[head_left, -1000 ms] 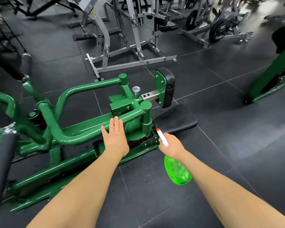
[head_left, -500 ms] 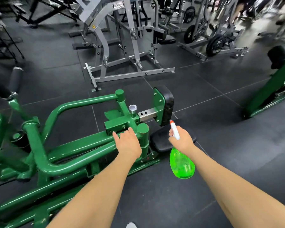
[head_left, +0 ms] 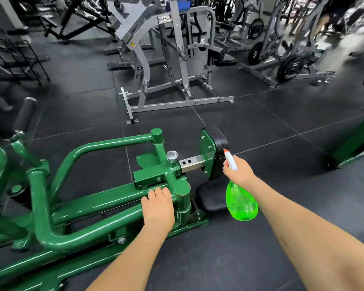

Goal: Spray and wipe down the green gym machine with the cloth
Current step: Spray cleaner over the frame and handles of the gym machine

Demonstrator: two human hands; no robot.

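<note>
The green gym machine lies low across the left and centre, with a black back pad and a black seat pad at its right end. My left hand rests on the machine's thick green tube beside the upright post, fingers curled over the tube. My right hand grips the white trigger head of a green spray bottle. The bottle hangs below the hand, and its orange nozzle tip sits close to the back pad. No cloth is visible.
A chrome adjustment knob stands just beyond my left hand. A grey machine stands on the dark rubber floor behind, with plate-loaded machines at the back right. Another green frame is at the right edge.
My left hand went from flat with straight fingers to curled over the tube, nearer the post. My right hand carried the spray bottle up and forward toward the back pad. The view tilted up.
</note>
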